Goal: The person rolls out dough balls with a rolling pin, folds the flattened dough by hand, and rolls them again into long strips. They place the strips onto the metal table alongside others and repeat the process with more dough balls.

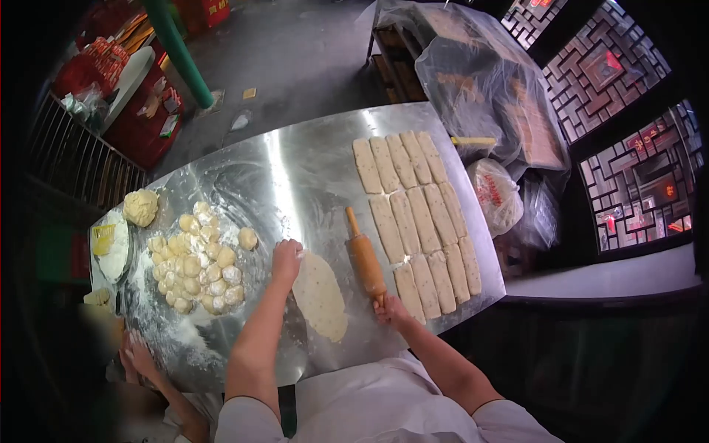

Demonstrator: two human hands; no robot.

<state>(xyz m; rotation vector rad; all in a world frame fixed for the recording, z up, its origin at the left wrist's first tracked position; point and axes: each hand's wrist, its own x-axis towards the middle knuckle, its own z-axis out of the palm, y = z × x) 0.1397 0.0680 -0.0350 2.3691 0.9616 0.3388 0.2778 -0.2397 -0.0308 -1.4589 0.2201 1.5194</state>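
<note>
A flat, oval sheet of speckled dough (pixel 320 299) lies on the metal table in front of me. My left hand (pixel 286 261) is closed at its far left edge, the fingertips appearing to pinch the dough; they are partly hidden. To the right, my right hand (pixel 391 309) grips the near handle of a wooden rolling pin (pixel 366 264). The pin lies slantwise, apart from the sheet. Close beside it, several long dough strips (pixel 399 224) are set out in three rows. A heap of floured dough balls (pixel 193 266) sits on the left.
The steel table (pixel 244 159) has flour scattered on its left side. A large dough lump (pixel 140 207) and a flour tray (pixel 112 255) stand near the left edge. Another person's hands (pixel 139 357) are at the lower left. Plastic-covered racks (pixel 473 74) stand beyond the far right edge.
</note>
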